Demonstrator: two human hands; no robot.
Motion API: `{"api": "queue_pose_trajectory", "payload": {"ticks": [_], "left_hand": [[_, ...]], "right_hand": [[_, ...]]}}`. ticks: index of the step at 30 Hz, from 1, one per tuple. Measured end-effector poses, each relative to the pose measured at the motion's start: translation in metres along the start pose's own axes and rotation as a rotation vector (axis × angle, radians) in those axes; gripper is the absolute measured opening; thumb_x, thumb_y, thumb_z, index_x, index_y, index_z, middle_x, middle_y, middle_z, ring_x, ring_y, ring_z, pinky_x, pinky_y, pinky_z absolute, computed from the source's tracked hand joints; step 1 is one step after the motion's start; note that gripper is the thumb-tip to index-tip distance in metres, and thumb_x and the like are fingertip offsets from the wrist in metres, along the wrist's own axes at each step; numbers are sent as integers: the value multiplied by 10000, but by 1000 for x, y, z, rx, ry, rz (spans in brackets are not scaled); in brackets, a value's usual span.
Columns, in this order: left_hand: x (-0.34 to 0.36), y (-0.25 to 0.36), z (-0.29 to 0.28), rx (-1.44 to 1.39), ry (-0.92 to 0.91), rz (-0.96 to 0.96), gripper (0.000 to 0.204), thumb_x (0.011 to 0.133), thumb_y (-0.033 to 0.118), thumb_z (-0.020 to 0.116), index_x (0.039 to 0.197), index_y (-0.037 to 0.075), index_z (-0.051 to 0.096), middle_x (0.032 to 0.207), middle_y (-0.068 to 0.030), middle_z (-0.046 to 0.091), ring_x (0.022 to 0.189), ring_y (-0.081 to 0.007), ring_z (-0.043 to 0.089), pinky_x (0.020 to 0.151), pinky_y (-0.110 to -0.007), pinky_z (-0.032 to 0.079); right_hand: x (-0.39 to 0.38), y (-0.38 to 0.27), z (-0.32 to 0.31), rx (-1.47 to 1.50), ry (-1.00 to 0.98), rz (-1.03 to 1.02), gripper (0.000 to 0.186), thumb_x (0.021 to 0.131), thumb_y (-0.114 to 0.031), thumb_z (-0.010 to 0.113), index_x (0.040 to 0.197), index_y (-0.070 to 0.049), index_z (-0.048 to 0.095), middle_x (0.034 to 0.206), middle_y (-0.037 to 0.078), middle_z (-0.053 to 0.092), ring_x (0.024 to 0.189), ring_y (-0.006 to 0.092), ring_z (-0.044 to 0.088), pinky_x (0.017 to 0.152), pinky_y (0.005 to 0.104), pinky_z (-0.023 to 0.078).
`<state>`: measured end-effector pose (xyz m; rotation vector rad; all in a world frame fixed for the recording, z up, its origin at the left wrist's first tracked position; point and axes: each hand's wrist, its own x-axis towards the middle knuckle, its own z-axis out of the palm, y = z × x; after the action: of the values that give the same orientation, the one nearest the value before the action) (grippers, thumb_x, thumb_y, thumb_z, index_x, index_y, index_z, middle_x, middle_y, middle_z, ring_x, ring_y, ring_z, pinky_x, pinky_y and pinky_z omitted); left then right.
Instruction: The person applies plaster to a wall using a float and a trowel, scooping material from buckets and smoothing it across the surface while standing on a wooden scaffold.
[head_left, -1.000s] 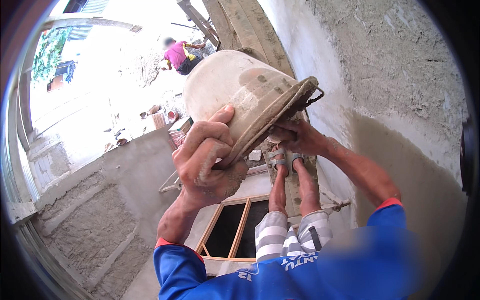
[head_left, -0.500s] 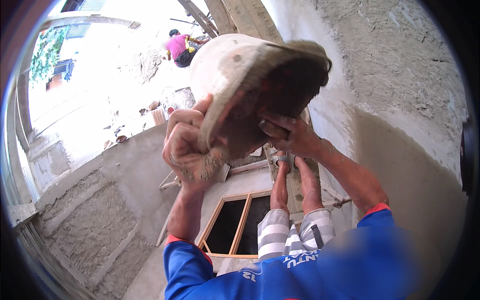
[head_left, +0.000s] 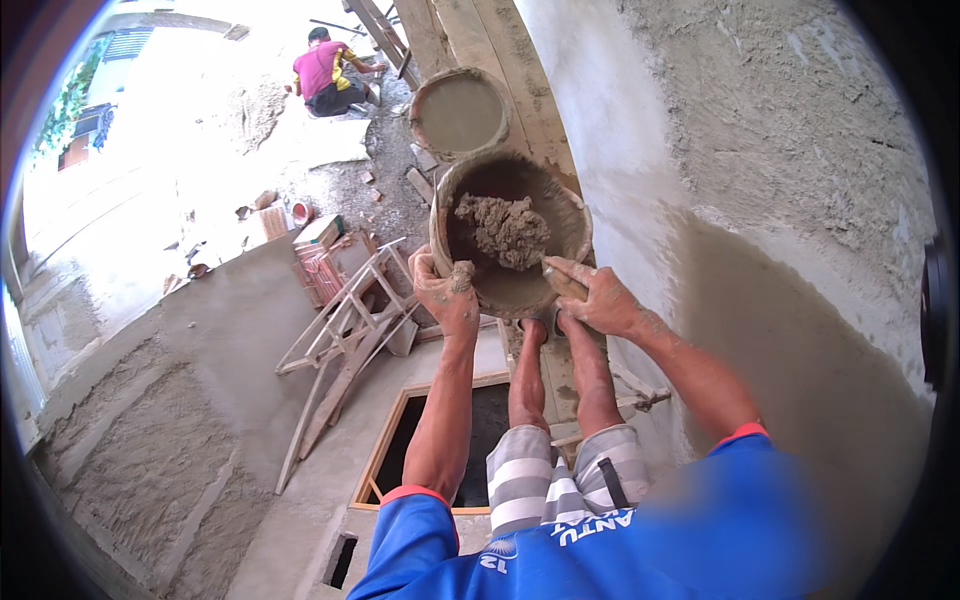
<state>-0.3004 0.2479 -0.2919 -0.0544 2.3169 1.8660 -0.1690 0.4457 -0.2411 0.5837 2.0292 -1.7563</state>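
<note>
A mortar-caked bucket (head_left: 437, 222) is held up in front of me with its mouth facing up. Inside it lies a lump of wet grey mortar (head_left: 508, 232). My left hand (head_left: 447, 296) is closed on the near left rim, with a dab of mortar on the thumb. On the near right side, my right hand (head_left: 606, 300) is closed around the short tan handle of a tool (head_left: 566, 283), also against the rim. The rest of that tool cannot be made out.
A second round container (head_left: 462, 112) of greyish liquid stands on wooden planks (head_left: 525, 75) beyond the bucket. A plastered wall (head_left: 640, 150) rises at right. Below are a wood-framed opening (head_left: 385, 440) and a wooden frame (head_left: 350, 320). Another person (head_left: 325, 75) crouches at far left.
The bucket has come down from a raised, tipped position to a more level one, both hands moving with it. Its mortar and the container behind it now show.
</note>
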Motion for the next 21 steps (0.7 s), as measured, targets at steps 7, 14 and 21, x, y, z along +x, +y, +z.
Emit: {"api": "queue_pose_trajectory", "payload": {"ticks": [7,14,21], "left_hand": [[-42,-93,-31,284,164,-37,299,634,-71,608,913,28,564,851,3,509,748,-104,496,714,-231,435],[-49,-107,-63,159,213,-174,297,649,-74,587,931,-7,521,965,-46,531,860,-140,526,827,-265,451],[-29,-108,-61,77,161,-148,340,720,-119,574,1044,-17,551,975,-39,594,867,-111,572,827,-250,474]], "right_hand": [[-17,104,36,18,86,181,626,735,-117,583,1352,-67,488,1160,259,612,1062,349,622,937,376,474],[9,185,91,-238,472,188,626,754,-97,561,1372,-98,461,1120,268,607,1015,407,597,903,459,472],[50,209,92,-418,423,192,541,793,-53,534,1327,-131,503,1191,192,572,1055,384,573,904,485,465]]}}
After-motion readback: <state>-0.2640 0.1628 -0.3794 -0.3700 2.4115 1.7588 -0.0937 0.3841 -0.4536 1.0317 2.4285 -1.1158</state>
